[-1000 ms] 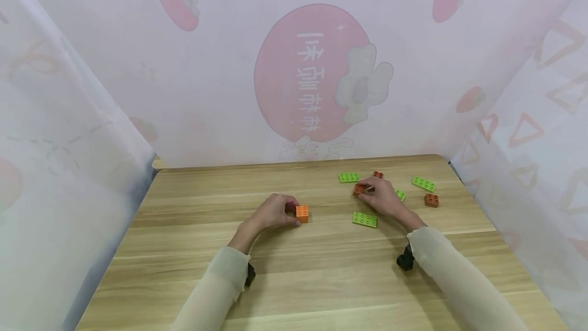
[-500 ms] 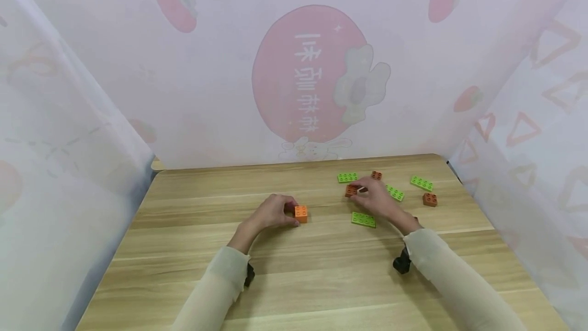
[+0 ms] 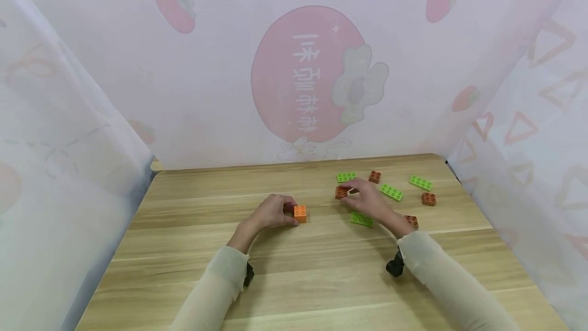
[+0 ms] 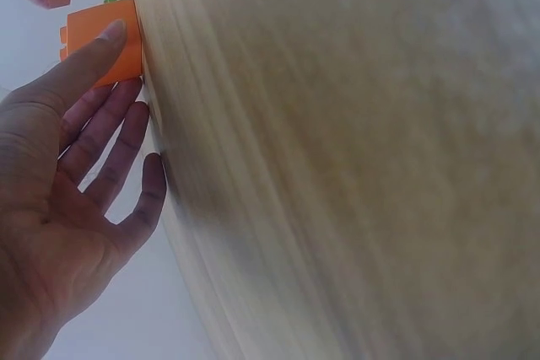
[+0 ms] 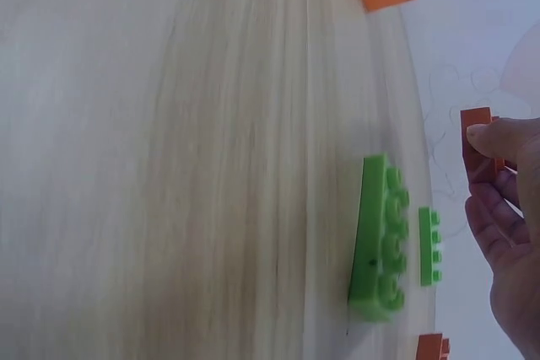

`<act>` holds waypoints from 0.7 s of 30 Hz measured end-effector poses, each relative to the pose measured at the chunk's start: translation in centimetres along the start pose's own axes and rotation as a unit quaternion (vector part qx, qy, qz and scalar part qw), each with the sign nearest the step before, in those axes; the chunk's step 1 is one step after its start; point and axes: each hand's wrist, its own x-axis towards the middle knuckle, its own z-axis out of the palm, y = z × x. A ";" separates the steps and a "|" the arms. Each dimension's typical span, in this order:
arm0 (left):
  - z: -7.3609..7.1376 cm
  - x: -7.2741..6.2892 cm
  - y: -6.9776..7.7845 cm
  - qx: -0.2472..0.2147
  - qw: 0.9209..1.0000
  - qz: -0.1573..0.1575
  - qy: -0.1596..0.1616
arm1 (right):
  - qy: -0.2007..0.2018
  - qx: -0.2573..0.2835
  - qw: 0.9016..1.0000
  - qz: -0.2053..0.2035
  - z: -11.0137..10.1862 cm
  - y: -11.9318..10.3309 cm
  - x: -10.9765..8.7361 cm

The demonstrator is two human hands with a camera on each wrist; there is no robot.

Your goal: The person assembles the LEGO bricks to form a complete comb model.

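Note:
My left hand [image 3: 274,210] pinches an orange building brick [image 3: 300,214] between thumb and fingers on the wooden table. In the left wrist view the thumb [image 4: 89,52] lies along the brick's side, and the brick stands right at the wood. To its right, my right hand [image 3: 367,199] pinches a small reddish-brown brick [image 3: 341,193], held clear of the table in the right wrist view [image 5: 477,145]. Below that hand lies a flat green brick [image 3: 361,219], partly covered by it in the head view. Another green brick [image 3: 346,177] sits just behind the right fingers.
Right of the right hand lie two more green bricks, one nearer [image 3: 391,192] and one farther [image 3: 420,183]. Brown bricks rest at the back [image 3: 374,176], at the right [image 3: 429,198] and beside the right wrist [image 3: 411,221]. A pale printed curtain [image 3: 206,91] hangs behind the table.
My right hand has moved left with the brown brick, toward the orange one, uncovering a green brick and a brown brick behind it. The left hand has kept its hold in place.

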 end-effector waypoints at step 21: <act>-0.1 0.1 0.0 -0.011 1.000 -0.003 -0.002 | -0.010 0.046 0.998 -0.045 2.5 -3.2 1.3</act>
